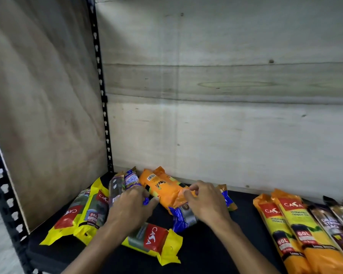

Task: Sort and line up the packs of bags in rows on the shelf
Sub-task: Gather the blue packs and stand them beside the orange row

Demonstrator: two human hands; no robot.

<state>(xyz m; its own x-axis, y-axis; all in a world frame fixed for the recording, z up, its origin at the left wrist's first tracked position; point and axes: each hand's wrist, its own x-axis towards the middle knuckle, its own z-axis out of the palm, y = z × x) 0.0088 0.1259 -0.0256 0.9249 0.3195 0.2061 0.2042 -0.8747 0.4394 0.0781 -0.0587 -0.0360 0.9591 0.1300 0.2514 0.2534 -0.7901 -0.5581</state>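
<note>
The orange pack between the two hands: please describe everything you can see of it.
The orange pack is a long glossy plastic pouch with crimped ends, a barcode and dark printing. It lies slanted on the black shelf near the back wall, across a blue pack. The right hand pinches its near end; the left hand is beside it.

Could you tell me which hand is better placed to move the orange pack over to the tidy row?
Probably the right hand: its fingers already pinch the orange pack, and the row lies on its side.
</note>
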